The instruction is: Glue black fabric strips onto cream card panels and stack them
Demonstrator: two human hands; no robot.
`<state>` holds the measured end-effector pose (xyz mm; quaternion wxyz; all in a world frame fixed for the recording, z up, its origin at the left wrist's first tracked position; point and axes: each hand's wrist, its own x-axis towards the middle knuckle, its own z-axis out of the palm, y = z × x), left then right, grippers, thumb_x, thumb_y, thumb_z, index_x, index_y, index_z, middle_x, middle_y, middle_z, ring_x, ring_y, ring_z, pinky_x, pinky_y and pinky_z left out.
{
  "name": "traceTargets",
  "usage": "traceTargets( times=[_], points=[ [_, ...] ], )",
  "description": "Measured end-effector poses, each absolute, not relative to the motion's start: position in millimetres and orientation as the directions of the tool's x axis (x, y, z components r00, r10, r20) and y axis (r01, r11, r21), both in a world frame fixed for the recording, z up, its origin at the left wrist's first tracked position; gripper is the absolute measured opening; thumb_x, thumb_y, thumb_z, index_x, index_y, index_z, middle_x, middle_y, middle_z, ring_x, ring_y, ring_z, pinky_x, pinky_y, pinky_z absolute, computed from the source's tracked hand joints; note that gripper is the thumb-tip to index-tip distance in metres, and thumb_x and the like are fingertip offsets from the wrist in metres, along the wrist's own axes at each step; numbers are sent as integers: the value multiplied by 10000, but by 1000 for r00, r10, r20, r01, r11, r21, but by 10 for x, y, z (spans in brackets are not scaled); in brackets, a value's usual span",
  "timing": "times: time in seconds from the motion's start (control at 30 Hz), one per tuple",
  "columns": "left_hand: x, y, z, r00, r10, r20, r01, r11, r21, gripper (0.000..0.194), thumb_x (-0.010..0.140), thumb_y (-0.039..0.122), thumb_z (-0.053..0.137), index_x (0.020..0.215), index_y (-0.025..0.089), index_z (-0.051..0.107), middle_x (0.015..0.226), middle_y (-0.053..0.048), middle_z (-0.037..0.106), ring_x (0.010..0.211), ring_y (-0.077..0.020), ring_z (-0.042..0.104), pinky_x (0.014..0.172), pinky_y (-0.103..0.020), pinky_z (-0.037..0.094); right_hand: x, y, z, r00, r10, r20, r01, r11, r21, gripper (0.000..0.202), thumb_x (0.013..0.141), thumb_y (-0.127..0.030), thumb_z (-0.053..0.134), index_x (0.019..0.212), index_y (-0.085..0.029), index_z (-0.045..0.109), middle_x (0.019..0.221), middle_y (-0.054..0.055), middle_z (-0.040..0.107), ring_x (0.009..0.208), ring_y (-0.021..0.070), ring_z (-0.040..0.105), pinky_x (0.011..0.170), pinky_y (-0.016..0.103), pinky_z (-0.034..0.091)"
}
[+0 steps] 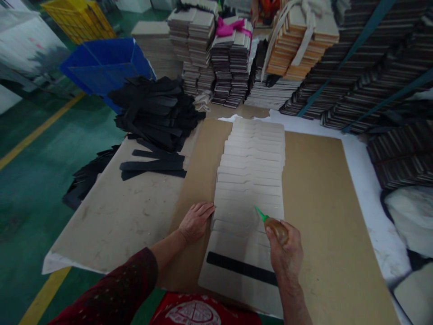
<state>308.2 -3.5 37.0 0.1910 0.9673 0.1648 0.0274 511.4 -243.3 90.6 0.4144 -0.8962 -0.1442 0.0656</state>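
Note:
My right hand (286, 253) grips a small amber glue bottle (275, 227) with a green nozzle, its tip over a row of overlapping pale card pieces (252, 176) laid down the middle of a brown board (314, 189). My left hand (196, 221) lies flat, fingers apart, at the left edge of that row. The nearest card carries a black strip (241, 268) stuck across it. Loose black strips (154, 164) lie to the left, below a heap of black strips (154, 110).
Tall stacks of card pieces (216, 58) line the back and right of the table. A blue bin (104, 63) and a yellow crate (79, 18) stand on the green floor at left. A pink cloth (230, 26) lies on one stack. White bags (409, 221) are at right.

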Motion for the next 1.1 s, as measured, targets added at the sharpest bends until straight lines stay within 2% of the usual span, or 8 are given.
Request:
traceTargets(
  times=[0.3,0.57,0.63,0.7,0.77,0.83,0.97,1.1],
  points=[
    [3069,-24,342,944,331,14,298,-867,399,533,840,48,454,1352,174,531,1374,-87,565,1229,-271,476,1031,-461,408,5386,-2801,968,996,81,-25,42,-725,-687,616,714,-640,688,1136,-194,633,1097,99,626,986,295,589,927,523,472],
    [3070,-42,361,937,342,67,284,-861,421,502,843,60,464,1319,195,549,1340,-80,588,1215,-262,505,1035,-461,440,5387,-2774,1010,993,3,-121,-88,-673,-734,636,660,-621,748,1123,-198,638,1055,76,643,931,262,606,900,500,496],
    [3068,-58,374,925,369,96,298,-856,424,474,851,66,458,1297,195,553,1312,-79,597,1205,-237,521,1047,-431,453,5346,-2738,1020,976,-33,-214,-189,-612,-768,662,624,-610,785,1128,-210,633,987,55,653,847,242,623,801,456,528],
    [3087,-51,378,891,434,133,345,-838,422,440,880,61,406,1281,176,546,1271,-100,598,1186,-212,539,1037,-401,476,5306,-2698,1018,933,-76,-353,-347,-459,-818,713,586,-582,824,1167,-231,606,916,25,650,718,205,630,648,375,529],
    [3144,0,377,854,495,162,394,-817,420,430,907,57,351,1284,163,529,1239,-117,588,1155,-197,558,1005,-380,506,5281,-2655,1005,885,-85,-457,-462,-272,-844,748,560,-537,856,1190,-245,576,874,-1,638,606,163,612,521,285,478],
    [3234,95,377,852,497,167,394,-817,420,427,919,67,354,1297,171,522,1245,-111,576,1142,-190,563,995,-368,516,5280,-2612,988,866,-90,-491,-499,-158,-852,748,532,-490,880,1166,-244,569,862,-13,632,556,142,596,463,240,438],
    [3412,312,380,922,365,131,284,-864,415,423,914,103,436,1309,202,553,1293,-81,570,1175,-205,536,1072,-393,462,5353,-2554,943,882,-103,-459,-468,-87,-879,717,524,-460,885,1120,-225,564,870,-7,635,529,138,588,431,238,434],
    [3459,396,369,949,298,102,237,-890,390,452,902,111,457,1333,196,562,1297,-95,576,1125,-238,532,1054,-449,454,5462,-2548,877,898,-124,-422,-438,-162,-884,698,575,-488,864,1147,-230,557,870,-4,629,538,141,595,436,240,442]
  ],
)
